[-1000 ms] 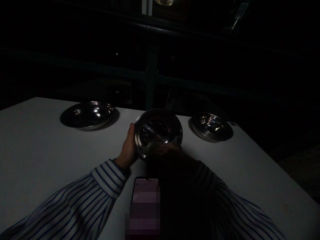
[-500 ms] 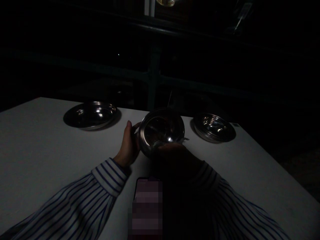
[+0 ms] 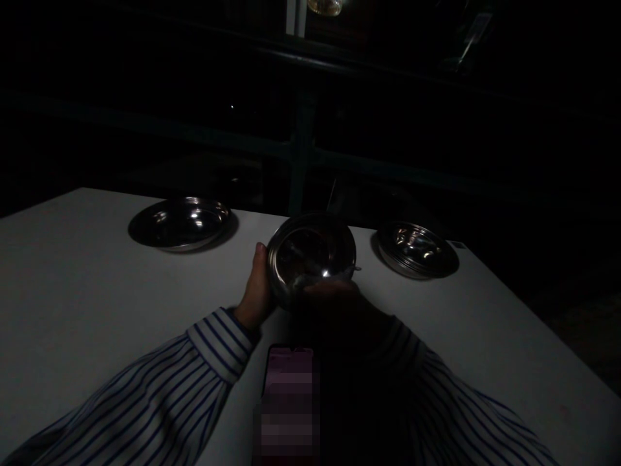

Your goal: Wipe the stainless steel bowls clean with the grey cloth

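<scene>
My left hand (image 3: 256, 288) grips the left rim of a steel bowl (image 3: 310, 249), which is tilted toward me above the white table (image 3: 72, 291). My right hand (image 3: 334, 298) lies in deep shadow at the bowl's near edge, its fingers pressed on something pale inside the bowl that I cannot make out. Both arms wear blue-striped white sleeves.
A wide steel plate (image 3: 180, 223) rests at the back left of the table. A stack of steel bowls (image 3: 417, 249) stands at the back right. A phone (image 3: 290, 395) lies between my forearms near the front edge. Beyond the table everything is dark.
My left thumb has closed back onto the bowl's rim after lifting off half a second ago. The bowl has shifted slightly, and my right hand has stayed at its near edge.
</scene>
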Available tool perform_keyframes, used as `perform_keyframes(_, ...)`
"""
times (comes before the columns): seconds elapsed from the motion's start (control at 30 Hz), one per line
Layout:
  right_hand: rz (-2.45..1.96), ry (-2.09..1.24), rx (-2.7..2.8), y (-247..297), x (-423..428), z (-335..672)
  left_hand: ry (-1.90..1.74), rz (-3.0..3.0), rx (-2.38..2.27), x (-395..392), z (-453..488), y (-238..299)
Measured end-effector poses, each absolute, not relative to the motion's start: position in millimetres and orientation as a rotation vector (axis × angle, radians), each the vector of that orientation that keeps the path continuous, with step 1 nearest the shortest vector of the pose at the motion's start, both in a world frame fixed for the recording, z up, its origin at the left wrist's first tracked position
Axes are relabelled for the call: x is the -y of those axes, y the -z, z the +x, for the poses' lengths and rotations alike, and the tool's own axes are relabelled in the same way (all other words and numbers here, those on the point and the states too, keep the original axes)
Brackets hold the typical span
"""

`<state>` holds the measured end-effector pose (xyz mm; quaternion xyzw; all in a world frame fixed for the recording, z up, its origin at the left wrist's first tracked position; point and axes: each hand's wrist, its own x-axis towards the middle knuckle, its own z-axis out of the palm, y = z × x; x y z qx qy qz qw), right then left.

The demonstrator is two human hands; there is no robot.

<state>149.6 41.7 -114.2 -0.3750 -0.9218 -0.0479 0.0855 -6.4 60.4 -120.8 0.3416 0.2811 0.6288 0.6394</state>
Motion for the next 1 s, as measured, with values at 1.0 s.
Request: perform_keyframes(1.0, -1.088, -0.038, 2.844, 97.2, -41.2, 161.5, -1.472, 0.722, -0.772, -62.4, -7.8, 119.3)
